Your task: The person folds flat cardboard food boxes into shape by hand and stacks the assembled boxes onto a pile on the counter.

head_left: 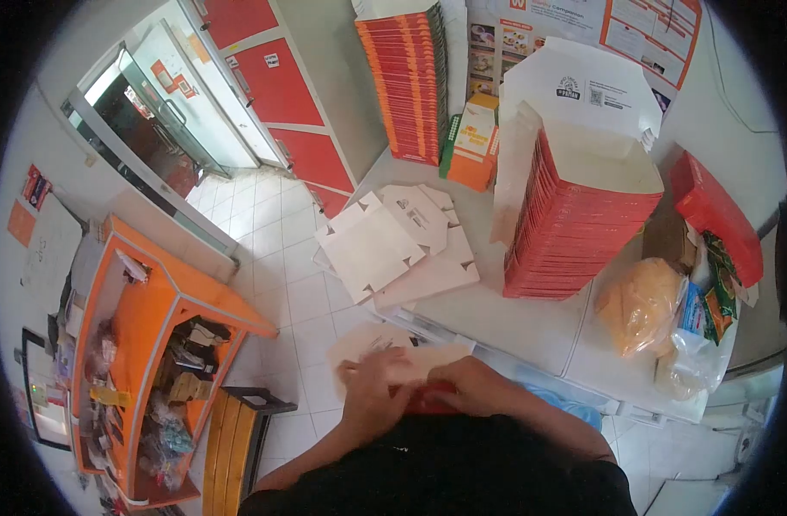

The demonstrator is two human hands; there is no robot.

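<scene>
Close to my body, both hands are on a cardboard food box (367,338), partly folded, pale inside with some red showing below. Motion blurs it, and my hands cover much of it. My left hand (378,389) grips its left side with curled fingers. On the other side, my right hand (477,387) is closed around the right part. Beyond them, several flat white box blanks (369,248) lie overlapping at the table's left edge. A tall stack of red-sided boxes (574,232) stands to their right, with a printed white box lid (582,90) upright behind it.
The white table (531,331) spans the front. Another stack of orange-red boxes (406,82) and an orange-green carton (475,142) stand at the back. A plastic bag of orange contents (641,305) lies right. An orange shelf counter (144,301) and wooden bench (232,443) stand left.
</scene>
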